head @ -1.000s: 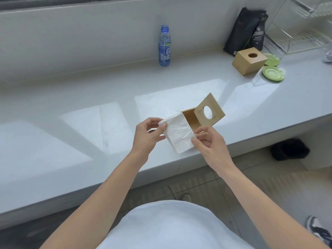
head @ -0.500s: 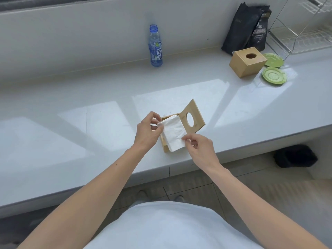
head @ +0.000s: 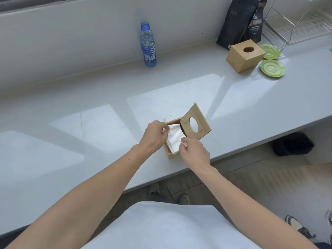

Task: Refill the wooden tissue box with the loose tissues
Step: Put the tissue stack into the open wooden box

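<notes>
We look down on a pale bench [head: 71, 141] lit by bright patches. Toward the left of its back edge a blue water bottle [head: 148, 45] stands upright without a cap, close to the wall.

Near the middle, the left hand [head: 154, 136] reaches over the wooden tissue box [head: 173, 121], which stands by the near edge of the bench. Its fingers are curled and pinch the far left corner of the tissues [head: 175, 139]. The white stack sits in the open top of the box, a little askew, with its top about level with the rim. We cannot tell how deep it goes.

Just right of it, the right hand [head: 195, 152] pinches the near right edge of the stack – fingers bent, thumb against the paper. The lid [head: 203, 125], a square panel with a round hole, stands tilted up at the box's right side.

Farther right and back, a second wooden box [head: 245, 55] stands closed, with two green saucers [head: 272, 68] just beside it. Behind them black bags [head: 237, 20] lean on the wall – and a wire rack [head: 296, 24] stands at the far right.
</notes>
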